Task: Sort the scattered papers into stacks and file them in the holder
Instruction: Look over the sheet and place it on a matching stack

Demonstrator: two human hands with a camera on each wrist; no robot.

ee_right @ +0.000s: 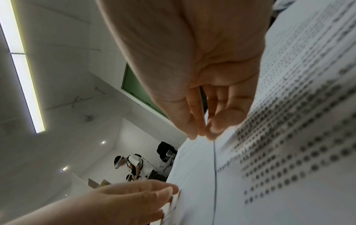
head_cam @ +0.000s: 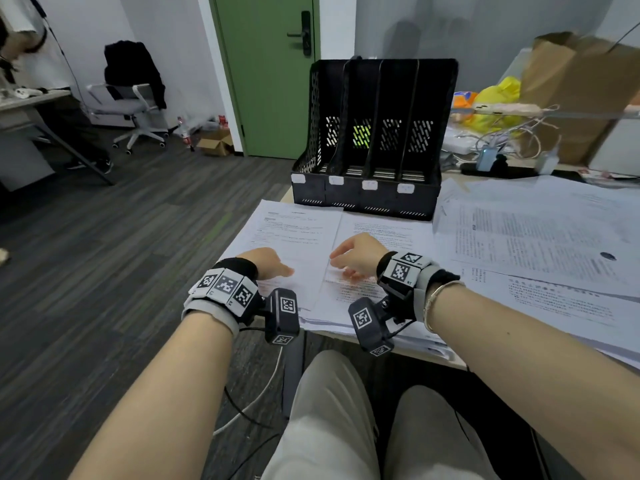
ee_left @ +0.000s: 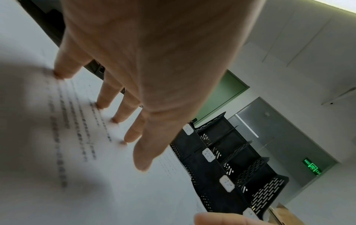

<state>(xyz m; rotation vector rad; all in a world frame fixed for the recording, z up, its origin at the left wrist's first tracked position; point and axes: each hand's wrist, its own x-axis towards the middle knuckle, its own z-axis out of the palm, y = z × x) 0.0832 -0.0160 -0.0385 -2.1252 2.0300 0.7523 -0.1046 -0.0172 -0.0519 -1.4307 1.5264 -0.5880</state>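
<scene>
A black file holder (head_cam: 363, 202) (ee_left: 231, 167) with several upright slots stands at the back of the table. Two printed sheets lie side by side in front of it: a left sheet (head_cam: 294, 230) (ee_left: 77, 152) and a right sheet (head_cam: 381, 233) (ee_right: 289, 137). My left hand (head_cam: 273, 266) (ee_left: 119, 115) rests on the left sheet with straight fingers, tips touching the paper. My right hand (head_cam: 349, 265) (ee_right: 204, 132) has thumb and fingertips drawn together at the right sheet's left edge and seems to pinch it. More loose papers (head_cam: 536, 244) spread across the right of the table.
Behind the loose papers are a brown paper bag (head_cam: 581, 91), a yellow bag (head_cam: 498, 102) and a power strip with cables (head_cam: 495, 164). An office chair (head_cam: 135, 105) and another person (ee_right: 133, 166) are off to the left, and a green door (head_cam: 266, 74) is behind.
</scene>
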